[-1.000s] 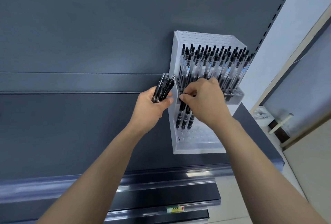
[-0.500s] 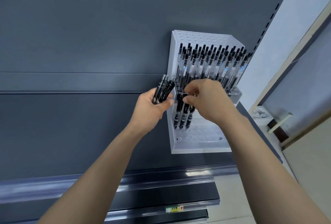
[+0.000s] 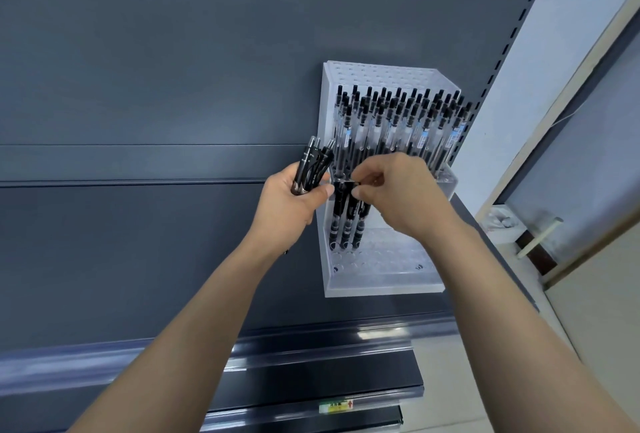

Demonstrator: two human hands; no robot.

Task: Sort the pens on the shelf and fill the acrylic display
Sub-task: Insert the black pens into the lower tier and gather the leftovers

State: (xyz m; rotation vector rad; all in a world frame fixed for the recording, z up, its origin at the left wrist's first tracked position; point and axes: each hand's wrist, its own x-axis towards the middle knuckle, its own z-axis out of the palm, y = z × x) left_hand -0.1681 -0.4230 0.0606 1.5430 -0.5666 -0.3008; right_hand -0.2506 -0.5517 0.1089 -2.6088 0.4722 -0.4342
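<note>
step: filling the lower tier of the acrylic display, I'd say; right hand pinches the top of a pen standing at its front-left

left hand: fingers wrapped round a spare bundle, just left of the display

upper tier: packed; lower holes mostly bare

next: probably seat that pen, let go, draw another from the bundle; tip needs lining up with a free hole

1 acrylic display, 2 tiers. 3 near-tier pens, at its left side. dozens of far-tier pens, packed. held pens in left hand: probably 4–5, overlapping. 1 shelf label, near.
</note>
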